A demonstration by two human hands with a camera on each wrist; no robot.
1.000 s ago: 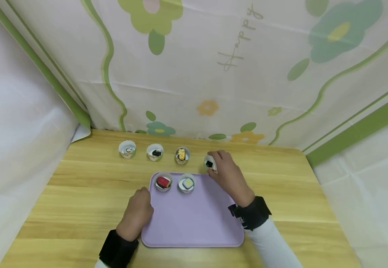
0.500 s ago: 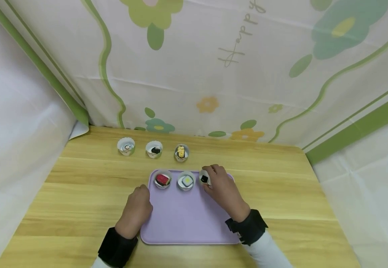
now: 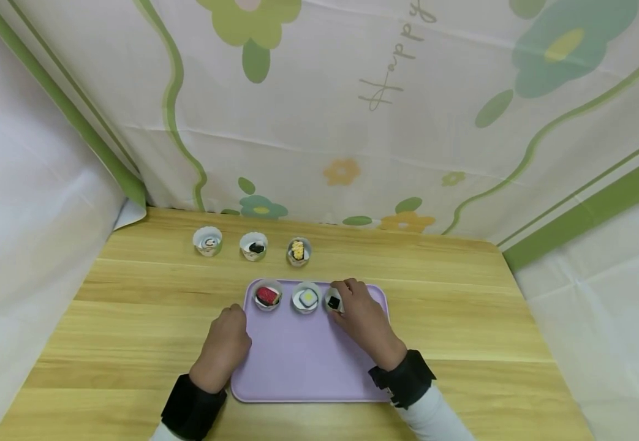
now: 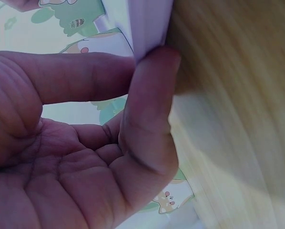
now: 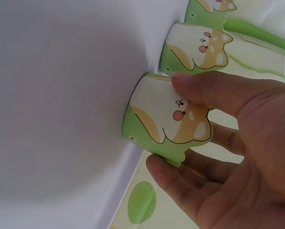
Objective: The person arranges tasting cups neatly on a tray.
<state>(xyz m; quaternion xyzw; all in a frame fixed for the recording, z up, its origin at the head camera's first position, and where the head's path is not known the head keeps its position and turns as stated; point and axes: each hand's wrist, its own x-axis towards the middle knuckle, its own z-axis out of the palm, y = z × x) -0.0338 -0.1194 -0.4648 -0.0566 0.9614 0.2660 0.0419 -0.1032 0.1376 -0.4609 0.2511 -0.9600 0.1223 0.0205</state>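
My left hand (image 3: 224,346) pinches the left rim of the lilac tray (image 3: 308,361) between thumb and bent finger, as the left wrist view shows up close. With thumb and fingers, my right hand (image 3: 364,318) grips a paper cup (image 5: 154,114) printed with a cartoon dog on green. That cup stands on the tray near its far edge and has a black piece (image 3: 333,302) inside. To its left on the tray are a cup with a white-and-yellow square piece (image 3: 308,298) and a cup with a red sushi-like piece (image 3: 268,296).
Behind the tray, three more paper cups stand in a row on the wooden table (image 3: 148,318): one with a whitish piece (image 3: 209,243), one with a black piece (image 3: 256,247), one with a yellow-topped piece (image 3: 298,250). A flowered curtain (image 3: 308,122) hangs behind the table.
My right hand has brought the cup with the black piece from the table behind the tray onto the tray, beside the other two. The left hand has stayed at the rim.
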